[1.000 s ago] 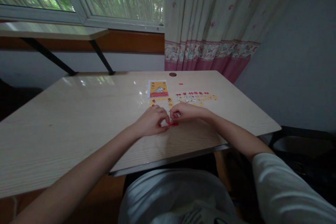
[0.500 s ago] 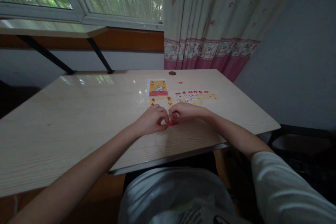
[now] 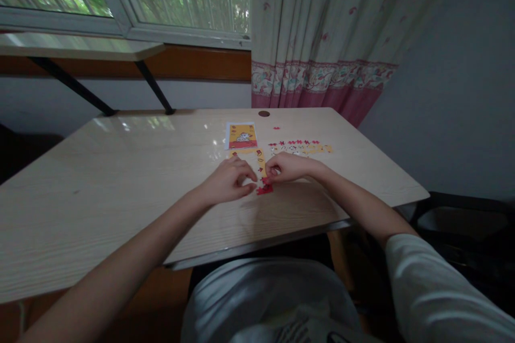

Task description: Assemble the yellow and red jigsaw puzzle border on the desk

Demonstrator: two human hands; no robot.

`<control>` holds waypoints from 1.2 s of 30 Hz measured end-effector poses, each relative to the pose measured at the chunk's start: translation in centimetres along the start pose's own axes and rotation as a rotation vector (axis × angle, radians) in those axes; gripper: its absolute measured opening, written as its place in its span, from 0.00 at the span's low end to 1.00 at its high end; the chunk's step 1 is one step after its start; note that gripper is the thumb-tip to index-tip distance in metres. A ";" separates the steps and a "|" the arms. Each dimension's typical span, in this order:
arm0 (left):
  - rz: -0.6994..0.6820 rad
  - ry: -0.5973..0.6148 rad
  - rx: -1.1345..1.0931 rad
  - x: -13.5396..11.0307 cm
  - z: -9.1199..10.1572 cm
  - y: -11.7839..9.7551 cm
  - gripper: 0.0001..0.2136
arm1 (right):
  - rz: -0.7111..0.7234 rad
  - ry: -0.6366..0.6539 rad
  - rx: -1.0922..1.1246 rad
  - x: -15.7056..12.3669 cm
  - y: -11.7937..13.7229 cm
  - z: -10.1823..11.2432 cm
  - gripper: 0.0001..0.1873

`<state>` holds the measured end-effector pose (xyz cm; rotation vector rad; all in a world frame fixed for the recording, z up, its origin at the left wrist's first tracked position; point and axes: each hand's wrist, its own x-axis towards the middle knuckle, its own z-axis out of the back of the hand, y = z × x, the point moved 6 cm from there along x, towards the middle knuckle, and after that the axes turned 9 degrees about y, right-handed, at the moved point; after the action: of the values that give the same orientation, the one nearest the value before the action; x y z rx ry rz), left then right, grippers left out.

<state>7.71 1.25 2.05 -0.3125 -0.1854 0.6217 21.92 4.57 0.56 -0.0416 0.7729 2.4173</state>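
Note:
A partly joined jigsaw puzzle [image 3: 261, 163] lies flat on the table, with a yellow top and right side and red pieces [image 3: 264, 190] at its lower right corner. My left hand [image 3: 229, 181] hovers over its left part, thumb and forefinger apart with nothing between them. At the right edge my right hand [image 3: 292, 166] has its fingers curled, thumb and forefinger pinching at a red puzzle piece; the fingertips partly cover it. Just beyond the puzzle is a picture card [image 3: 242, 136] of a white animal on yellow and red.
Loose red pieces [image 3: 298, 142] form a row to the right, with yellow and white pieces [image 3: 319, 148] below them. One red piece [image 3: 276, 128] lies farther back, near a round cable hole [image 3: 264, 113]. A curtain [image 3: 306, 75] hangs behind the table [image 3: 132, 187].
My hands have moved apart. The right one has shifted slightly up and right, and the left one has opened and drawn back a little, uncovering the red corner pieces.

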 end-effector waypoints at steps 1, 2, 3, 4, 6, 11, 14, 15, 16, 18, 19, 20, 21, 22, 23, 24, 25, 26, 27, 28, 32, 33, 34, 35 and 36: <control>0.015 -0.003 0.010 -0.2 0.3 0.5 0.08 | -0.004 0.012 0.002 0.0 -0.1 -0.1 0.05; 0.027 0.006 0.021 -0.4 0.4 1.0 0.09 | -0.010 0.021 0.003 0.1 -0.1 -0.1 0.07; 0.041 0.013 0.031 -0.6 0.6 1.6 0.10 | -0.015 0.027 0.005 0.1 -0.2 -0.2 0.08; 0.070 0.015 0.043 -0.8 0.8 2.4 0.11 | -0.019 0.032 0.008 0.1 -0.3 -0.2 0.09; 0.128 0.054 0.073 -1.2 0.8 3.8 0.15 | -0.024 0.045 0.013 0.2 -0.3 -0.4 0.10; 0.173 0.143 0.078 -1.8 0.2 6.0 0.27 | -0.022 0.049 0.030 0.0 0.1 -0.4 0.09; 0.163 0.147 0.067 -2.0 0.1 6.5 0.31 | -0.035 0.008 0.057 -0.2 -0.1 0.4 0.08; 0.155 0.147 0.065 -2.1 0.1 6.6 0.32 | -0.049 -0.023 0.069 -0.2 -0.4 0.9 0.08; 0.145 0.147 0.063 -2.1 0.0 6.5 0.33 | -0.068 -0.065 0.083 -0.3 -1.0 1.6 0.09; 0.135 0.153 0.062 -2.1 0.0 6.5 0.34 | -0.121 -0.169 0.110 -0.4 -2.6 3.4 0.10; 0.138 0.160 0.062 -2.1 0.0 6.5 0.34 | -0.153 -0.223 0.118 -0.4 -3.6 4.4 0.10; 0.144 0.166 0.062 -2.1 -0.1 6.5 0.34 | -0.183 -0.259 0.121 -0.3 -4.7 5.3 0.10; 0.151 0.170 0.063 -2.1 -0.1 6.5 0.35 | -0.217 -0.297 0.117 -0.3 -5.9 6.2 0.08; 0.155 0.171 0.064 -2.1 -0.1 6.5 0.35 | -0.256 -0.320 0.107 -0.2 -7.2 6.9 0.07; 0.156 0.168 0.064 -2.1 -0.1 6.5 0.34 | -0.297 -0.349 0.084 0.0 -8.4 7.6 0.05; 0.155 0.162 0.063 -2.1 -0.2 6.5 0.34 | -0.352 -0.367 0.049 0.1 -9.6 8.2 0.05; 0.152 0.153 0.062 -2.1 -0.2 6.6 0.34 | -0.411 -0.385 0.017 0.3 -10.8 8.6 0.05; 0.150 0.145 0.061 -2.1 -0.2 6.6 0.34 | -0.461 -0.403 -0.007 0.4 -11.8 8.9 0.05; 0.149 0.137 0.058 -2.1 -0.2 6.6 0.34 | -0.502 -0.412 -0.022 0.7 -12.7 9.1 0.06; 0.146 0.132 0.056 -2.1 -0.2 6.6 0.35 | -0.536 -0.421 -0.035 0.9 -13.4 9.2 0.07; 0.132 0.132 0.060 -2.2 -0.2 6.6 0.34 | -0.600 -0.456 -0.081 2.1 -15.0 9.4 0.13; 0.135 0.137 0.063 -2.2 -0.2 6.6 0.34 | -0.605 -0.458 -0.087 2.4 -15.1 9.5 0.13; 0.141 0.143 0.064 -2.2 -0.2 6.6 0.34 | -0.607 -0.455 -0.088 2.7 -15.2 9.5 0.13; 0.146 0.147 0.064 -2.2 -0.2 6.6 0.34 | -0.608 -0.447 -0.085 3.0 -15.3 9.6 0.12; 0.148 0.148 0.062 -2.2 -0.1 6.6 0.34 | -0.608 -0.438 -0.082 3.2 -15.3 9.6 0.11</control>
<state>2.43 5.02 -0.50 -0.3125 -0.0005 0.7464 29.08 21.49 -0.09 0.1890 0.3829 1.7844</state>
